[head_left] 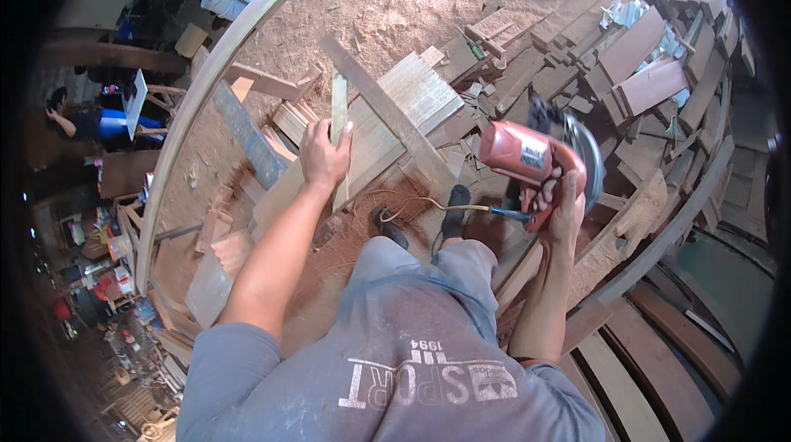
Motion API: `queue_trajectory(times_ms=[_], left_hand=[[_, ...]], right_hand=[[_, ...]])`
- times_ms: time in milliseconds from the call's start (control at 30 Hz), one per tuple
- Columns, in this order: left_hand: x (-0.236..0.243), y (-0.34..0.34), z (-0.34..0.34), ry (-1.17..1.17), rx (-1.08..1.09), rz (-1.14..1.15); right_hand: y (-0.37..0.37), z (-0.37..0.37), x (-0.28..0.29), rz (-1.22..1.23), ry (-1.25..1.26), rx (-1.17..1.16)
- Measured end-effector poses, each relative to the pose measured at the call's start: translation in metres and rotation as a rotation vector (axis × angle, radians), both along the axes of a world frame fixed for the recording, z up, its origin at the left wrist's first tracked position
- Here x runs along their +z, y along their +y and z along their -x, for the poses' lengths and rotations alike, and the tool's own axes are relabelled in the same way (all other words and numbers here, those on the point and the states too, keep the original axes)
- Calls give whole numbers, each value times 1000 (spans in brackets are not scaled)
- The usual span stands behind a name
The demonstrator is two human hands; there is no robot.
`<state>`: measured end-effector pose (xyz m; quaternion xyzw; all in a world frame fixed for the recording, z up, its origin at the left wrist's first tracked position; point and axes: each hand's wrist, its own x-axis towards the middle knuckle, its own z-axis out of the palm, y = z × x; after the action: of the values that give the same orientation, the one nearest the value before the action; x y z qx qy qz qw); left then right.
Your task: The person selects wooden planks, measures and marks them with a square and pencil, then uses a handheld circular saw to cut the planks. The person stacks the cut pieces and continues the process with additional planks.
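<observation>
My left hand [325, 154] is closed round a thin pale wooden strip [339, 104], which stands out past the fingers at both ends. My right hand [564, 207] grips the handle of a red circular saw [517, 151], held up to the right of my legs. The saw's round metal guard [587, 158] faces away to the right. From its handle a yellow cord [412, 200] loops back toward my feet. Beyond my left hand lie wide pale boards [416, 92], with a narrow greyish plank [383, 104] slanting across them.
Offcuts and planks [647, 84] are heaped at the far right. A long beam [198, 112] curves along the left, and long boards [638, 368] lie at the lower right. Sawdust [362, 5] covers the ground ahead. Another person [78, 121] is at the far left.
</observation>
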<state>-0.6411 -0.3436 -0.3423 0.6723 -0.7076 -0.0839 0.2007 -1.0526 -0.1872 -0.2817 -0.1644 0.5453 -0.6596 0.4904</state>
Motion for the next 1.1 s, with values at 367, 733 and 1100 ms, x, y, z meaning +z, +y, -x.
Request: queue_trajectory(times_ms=[367, 733, 1100], left_hand=[[9, 2, -1, 51, -2, -114], [10, 1, -5, 71, 28, -213], [9, 4, -13, 85, 11, -235]], right_hand=[[44, 47, -377, -1060, 608, 220], [55, 79, -533, -1230, 626, 599], [71, 80, -547, -1243, 629, 618]])
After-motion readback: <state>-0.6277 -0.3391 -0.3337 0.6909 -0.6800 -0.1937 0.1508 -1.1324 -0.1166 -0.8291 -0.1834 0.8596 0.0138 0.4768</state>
